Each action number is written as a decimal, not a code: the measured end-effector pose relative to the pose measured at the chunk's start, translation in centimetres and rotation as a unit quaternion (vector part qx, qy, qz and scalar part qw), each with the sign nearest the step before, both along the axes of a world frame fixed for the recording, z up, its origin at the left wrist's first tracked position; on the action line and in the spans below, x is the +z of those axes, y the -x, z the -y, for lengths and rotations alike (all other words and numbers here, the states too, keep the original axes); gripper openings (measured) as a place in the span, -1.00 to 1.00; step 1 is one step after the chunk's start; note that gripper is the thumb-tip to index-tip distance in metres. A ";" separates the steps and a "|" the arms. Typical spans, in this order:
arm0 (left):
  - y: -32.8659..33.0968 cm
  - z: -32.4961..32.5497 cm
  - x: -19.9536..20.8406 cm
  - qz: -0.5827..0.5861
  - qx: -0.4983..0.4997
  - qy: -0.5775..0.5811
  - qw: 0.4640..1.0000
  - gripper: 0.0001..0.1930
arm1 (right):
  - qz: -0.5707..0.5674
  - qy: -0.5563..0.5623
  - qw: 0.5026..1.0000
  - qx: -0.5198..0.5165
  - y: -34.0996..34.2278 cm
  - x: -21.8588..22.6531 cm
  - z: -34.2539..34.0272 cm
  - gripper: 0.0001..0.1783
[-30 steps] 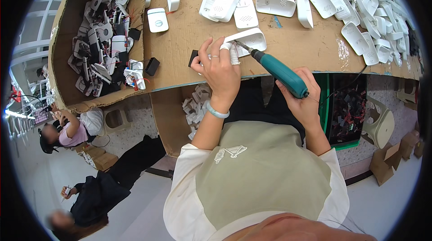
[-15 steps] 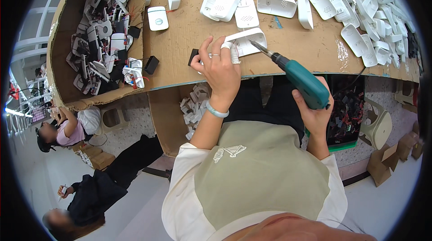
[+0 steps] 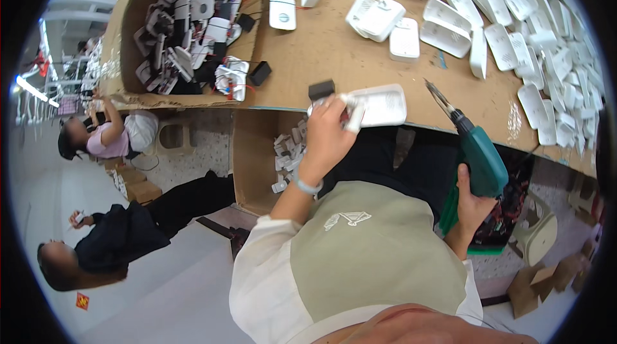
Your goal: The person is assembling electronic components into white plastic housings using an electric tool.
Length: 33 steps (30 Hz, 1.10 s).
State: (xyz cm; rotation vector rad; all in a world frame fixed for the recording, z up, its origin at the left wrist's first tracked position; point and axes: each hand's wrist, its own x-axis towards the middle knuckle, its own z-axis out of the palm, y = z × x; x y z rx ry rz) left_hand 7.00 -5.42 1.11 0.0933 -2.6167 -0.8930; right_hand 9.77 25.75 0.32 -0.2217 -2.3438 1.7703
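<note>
My right hand [image 3: 472,199] is wrapped round the grip of a green electric screwdriver [image 3: 485,161], whose long bit points up and left over the table. The tip is apart from the white parts. My left hand [image 3: 329,132], with white wrapping on a finger, closes at the left end of a white plastic housing [image 3: 384,105] at the table's front edge. The fingers partly hide what lies in that end. A small black block [image 3: 321,90] sits just beyond these fingers.
A cardboard box [image 3: 122,55] of white and black wired parts stands at left. White housings [image 3: 540,42] heap at the far right, with a few loose ones [image 3: 403,39] nearer. Below the table are a carton [image 3: 254,164] and a dark bin [image 3: 508,215]. Two people are at left.
The view has shifted, so the table sits further right. The screwdriver's tip has left the housing and moved away to the right. My left fingers have closed down at the housing's left end.
</note>
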 end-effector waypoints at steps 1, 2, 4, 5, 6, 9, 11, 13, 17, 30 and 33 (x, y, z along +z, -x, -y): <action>-1.9 1.2 0.9 0.042 -0.010 -0.042 0.998 -0.88 | -0.001 0.001 1.000 -0.015 -0.2 -0.3 -0.2 -0.48; -3.6 2.5 1.3 0.088 -0.021 -0.104 0.990 -0.83 | -0.004 0.007 1.000 -0.011 -0.3 -0.4 -0.4 -0.48; -7.2 6.1 0.4 0.145 -0.025 -0.122 0.982 -0.85 | 0.012 -0.012 1.000 -0.019 -0.3 -0.4 -0.4 -0.41; -8.7 7.7 -0.8 0.165 -0.004 -0.142 0.976 -0.85 | -0.002 -0.004 1.000 -0.011 -0.2 -0.6 -0.4 -0.40; -10.2 9.3 -2.7 0.186 0.017 -0.163 0.969 -0.85 | -0.006 0.001 1.000 -0.006 0.0 -0.7 -0.1 -0.40; -14.2 14.4 -14.5 0.222 0.117 -0.214 0.944 -0.87 | -0.014 0.034 0.999 -0.013 0.1 -0.4 0.3 -0.41; -17.8 17.6 -24.6 0.224 0.179 -0.205 0.936 -0.86 | -0.009 0.009 1.000 0.010 0.1 0.0 0.8 -0.44; -22.2 20.3 -34.0 0.247 0.276 -0.280 0.886 -0.85 | -0.012 0.026 0.999 0.031 0.2 0.7 1.3 -0.46; -23.0 16.6 -39.0 0.425 0.320 -0.133 0.836 -0.57 | 0.001 0.010 0.997 0.074 0.2 2.6 1.8 -0.55; 0.8 6.8 5.3 0.063 -0.036 -0.019 0.997 -0.77 | -0.040 0.003 0.999 -0.009 2.2 3.2 2.6 -0.66; 10.9 7.8 5.1 -0.110 0.063 0.216 0.968 -0.59 | -0.046 0.029 0.999 -0.004 1.9 3.3 3.0 -0.64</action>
